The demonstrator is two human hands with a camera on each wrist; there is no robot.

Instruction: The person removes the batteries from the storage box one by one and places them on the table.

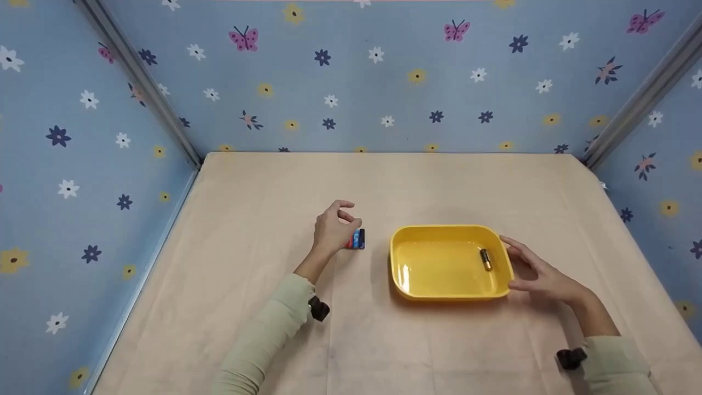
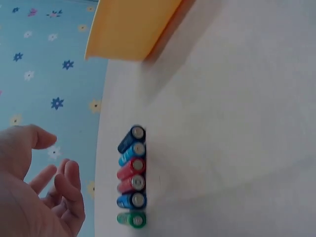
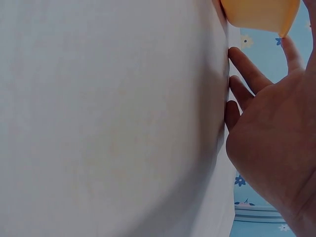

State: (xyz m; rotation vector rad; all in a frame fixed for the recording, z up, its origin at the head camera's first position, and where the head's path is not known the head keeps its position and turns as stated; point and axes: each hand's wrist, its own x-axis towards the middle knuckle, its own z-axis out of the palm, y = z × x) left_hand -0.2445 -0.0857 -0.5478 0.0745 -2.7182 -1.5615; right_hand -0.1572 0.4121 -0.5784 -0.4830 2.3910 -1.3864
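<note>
My left hand (image 1: 333, 227) hovers over a row of several batteries (image 1: 356, 239), thumb and fingers apart and loosely bent, with nothing between them. In the left wrist view the row shows a dark blue battery (image 2: 132, 138) slightly askew at one end, blue and red ones along the middle, and a green battery (image 2: 132, 219) at the other end. A yellow tub (image 1: 439, 291) stands to the right, with one black and gold battery (image 1: 486, 260) lying inside near its right wall. At that right side my right hand (image 1: 548, 277) touches the rim with spread fingers and thumb.
A cream cloth (image 1: 263, 186) covers the table. Blue flowered panels (image 1: 362, 82) rise behind it and at both sides, joined by grey corner posts (image 1: 148, 88). Each wrist carries a small black camera, such as the left one (image 1: 318, 309).
</note>
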